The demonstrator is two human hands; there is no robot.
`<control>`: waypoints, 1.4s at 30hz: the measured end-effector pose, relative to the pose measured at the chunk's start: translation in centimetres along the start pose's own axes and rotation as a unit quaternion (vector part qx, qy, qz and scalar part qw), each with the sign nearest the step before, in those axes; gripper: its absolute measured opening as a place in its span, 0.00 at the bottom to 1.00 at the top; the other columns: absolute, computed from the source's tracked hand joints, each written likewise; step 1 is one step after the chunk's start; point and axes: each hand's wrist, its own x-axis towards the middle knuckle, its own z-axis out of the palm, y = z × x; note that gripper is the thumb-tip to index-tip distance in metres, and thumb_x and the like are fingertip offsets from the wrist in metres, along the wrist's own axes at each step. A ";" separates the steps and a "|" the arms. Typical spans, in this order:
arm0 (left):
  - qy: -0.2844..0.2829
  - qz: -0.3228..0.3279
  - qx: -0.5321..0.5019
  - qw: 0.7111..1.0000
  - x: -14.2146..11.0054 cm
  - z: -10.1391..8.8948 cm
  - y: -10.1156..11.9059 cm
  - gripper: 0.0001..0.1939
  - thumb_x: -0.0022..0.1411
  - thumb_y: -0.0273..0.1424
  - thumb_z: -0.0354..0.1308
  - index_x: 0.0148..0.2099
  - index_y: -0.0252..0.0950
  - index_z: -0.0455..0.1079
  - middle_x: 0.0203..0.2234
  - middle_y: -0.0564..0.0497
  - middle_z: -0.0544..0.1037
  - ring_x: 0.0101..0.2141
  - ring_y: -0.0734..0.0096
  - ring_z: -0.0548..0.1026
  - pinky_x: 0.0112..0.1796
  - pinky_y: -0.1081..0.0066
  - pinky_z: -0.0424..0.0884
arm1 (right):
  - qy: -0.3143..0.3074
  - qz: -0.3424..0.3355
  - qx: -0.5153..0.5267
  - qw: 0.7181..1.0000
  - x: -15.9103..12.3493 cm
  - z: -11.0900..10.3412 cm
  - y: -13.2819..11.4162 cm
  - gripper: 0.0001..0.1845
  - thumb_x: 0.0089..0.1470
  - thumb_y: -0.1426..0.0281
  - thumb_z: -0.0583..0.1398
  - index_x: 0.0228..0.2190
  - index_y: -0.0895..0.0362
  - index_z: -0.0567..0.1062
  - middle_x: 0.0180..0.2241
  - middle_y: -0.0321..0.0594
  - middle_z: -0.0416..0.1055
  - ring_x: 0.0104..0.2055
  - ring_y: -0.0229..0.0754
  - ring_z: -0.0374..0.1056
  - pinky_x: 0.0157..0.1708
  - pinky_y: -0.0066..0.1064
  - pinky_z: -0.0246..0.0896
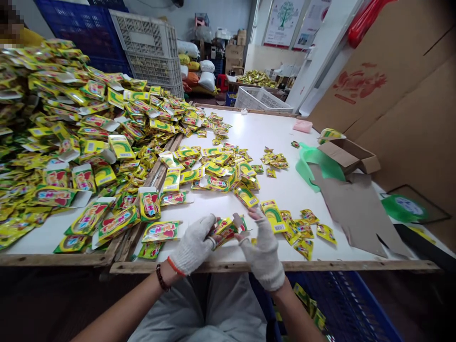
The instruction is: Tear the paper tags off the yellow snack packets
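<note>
Gripping a seemingly open box [225, 230], left hand [196, 246] faces right hand [264, 254].

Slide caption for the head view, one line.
Gloved left hand holds a small yellow box over a white table, gloved right hand open beside it, heaped boxes at left.

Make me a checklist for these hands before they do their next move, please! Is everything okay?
1. Left hand holding the small box: ok, its fingers are around it.
2. Right hand touching that box: cannot tell; it is right by one end.
3. Box flap closed: not ok, it sticks up.
4. Box full inside: cannot tell, the inside is hidden.
5. White gloves on both hands: ok, with fingertips poking out.
6. Small packets near the right hand: ok, several lie to its right on the white table.
</note>
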 end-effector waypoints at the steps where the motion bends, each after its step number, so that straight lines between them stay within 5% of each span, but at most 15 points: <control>1: 0.017 -0.015 -0.046 0.999 -0.3 0.2 -0.2 0.10 0.58 0.28 0.51 0.43 0.35 0.66 0.37 0.48 0.73 0.37 0.66 0.72 0.39 0.68 0.68 | 0.029 0.076 0.054 0.995 -0.3 0.2 0.1 0.24 0.47 0.72 0.62 0.47 0.57 0.64 0.49 0.49 0.67 0.52 0.50 0.64 0.52 0.46 0.61; 4: 0.070 -0.069 -0.160 0.982 -1.2 0.7 -0.4 0.05 0.59 0.30 0.50 0.36 0.35 0.65 0.31 0.52 0.72 0.33 0.69 0.71 0.36 0.70 0.69 | 0.025 0.250 0.217 0.943 -1.4 1.4 0.4 0.20 0.47 0.69 0.62 0.41 0.56 0.62 0.43 0.46 0.71 0.42 0.46 0.72 0.41 0.38 0.69; 6: 0.092 -0.096 -0.238 0.962 -1.6 1.1 -0.4 0.05 0.59 0.31 0.51 0.35 0.35 0.64 0.29 0.53 0.71 0.32 0.71 0.71 0.34 0.71 0.69 | 0.009 0.280 0.235 0.931 -1.9 2.2 0.3 0.18 0.47 0.69 0.62 0.39 0.55 0.63 0.39 0.44 0.73 0.38 0.44 0.73 0.37 0.35 0.71; 11: 0.032 -0.081 -0.379 0.921 -1.8 0.6 -0.5 0.15 0.58 0.31 0.54 0.48 0.35 0.61 0.40 0.49 0.73 0.40 0.68 0.73 0.42 0.68 0.71 | -0.126 0.126 0.138 0.974 -1.0 2.3 0.2 0.13 0.51 0.73 0.57 0.41 0.55 0.73 0.40 0.42 0.73 0.43 0.44 0.69 0.46 0.37 0.65; 16: 0.025 -0.111 -0.362 0.925 -2.5 -0.5 -1.2 0.24 0.57 0.29 0.54 0.55 0.34 0.55 0.41 0.46 0.75 0.41 0.66 0.75 0.42 0.65 0.72 | -0.285 0.039 0.122 0.950 1.0 1.8 -0.2 0.11 0.51 0.76 0.56 0.34 0.55 0.78 0.32 0.40 0.72 0.36 0.41 0.68 0.37 0.32 0.64; 19: 0.089 -0.097 -0.301 0.945 -3.2 0.0 -2.5 0.24 0.56 0.30 0.56 0.54 0.35 0.56 0.43 0.45 0.74 0.42 0.64 0.74 0.43 0.64 0.72 | -0.332 0.039 0.108 0.936 2.0 2.9 -0.7 0.08 0.50 0.75 0.57 0.27 0.55 0.77 0.26 0.37 0.71 0.31 0.40 0.65 0.32 0.30 0.62; 24: 0.199 -0.091 -0.238 0.946 -3.6 0.4 -4.2 0.21 0.53 0.31 0.60 0.49 0.36 0.59 0.44 0.44 0.73 0.45 0.61 0.73 0.47 0.59 0.70 | -0.291 0.071 0.114 0.947 2.4 6.6 -1.5 0.06 0.46 0.75 0.58 0.23 0.55 0.75 0.25 0.35 0.72 0.30 0.40 0.66 0.35 0.31 0.62; 28: 0.232 -0.087 -0.302 0.921 -3.5 -0.3 -4.0 0.19 0.55 0.32 0.59 0.47 0.37 0.58 0.42 0.46 0.74 0.43 0.63 0.75 0.45 0.60 0.72 | -0.182 0.135 0.129 0.965 0.4 8.3 -1.9 0.13 0.50 0.74 0.55 0.39 0.57 0.72 0.35 0.40 0.74 0.37 0.42 0.69 0.40 0.33 0.65; 32: 0.187 -0.061 -0.275 0.941 -3.1 -0.5 -3.9 0.13 0.55 0.32 0.59 0.43 0.35 0.66 0.41 0.47 0.76 0.42 0.64 0.74 0.46 0.62 0.70 | -0.092 0.185 0.160 0.965 -1.4 7.1 -1.4 0.14 0.51 0.69 0.56 0.41 0.58 0.72 0.38 0.43 0.74 0.39 0.43 0.70 0.42 0.34 0.66; 37: 0.075 -0.017 -0.201 0.977 -2.2 -1.5 -3.4 0.07 0.58 0.31 0.56 0.37 0.35 0.73 0.34 0.49 0.77 0.38 0.65 0.73 0.44 0.65 0.69 | -0.137 0.163 0.158 0.964 -0.8 5.2 -1.0 0.08 0.51 0.69 0.58 0.31 0.55 0.78 0.33 0.40 0.76 0.38 0.43 0.70 0.42 0.35 0.65; 39: 0.066 -0.022 -0.227 0.971 -1.9 -2.0 -3.2 0.07 0.57 0.31 0.56 0.37 0.34 0.73 0.34 0.48 0.77 0.37 0.66 0.74 0.42 0.66 0.70 | -0.142 0.169 0.154 0.963 -0.3 5.3 -1.1 0.09 0.52 0.69 0.58 0.33 0.56 0.77 0.31 0.39 0.76 0.35 0.42 0.70 0.39 0.33 0.67; 42: 0.079 -0.062 -0.318 0.943 -1.8 -2.2 -3.2 0.19 0.55 0.31 0.57 0.50 0.35 0.66 0.39 0.48 0.76 0.39 0.65 0.74 0.42 0.65 0.71 | -0.152 0.156 0.154 0.964 0.3 6.0 -1.4 0.15 0.53 0.71 0.55 0.43 0.58 0.73 0.34 0.40 0.75 0.35 0.40 0.70 0.36 0.31 0.68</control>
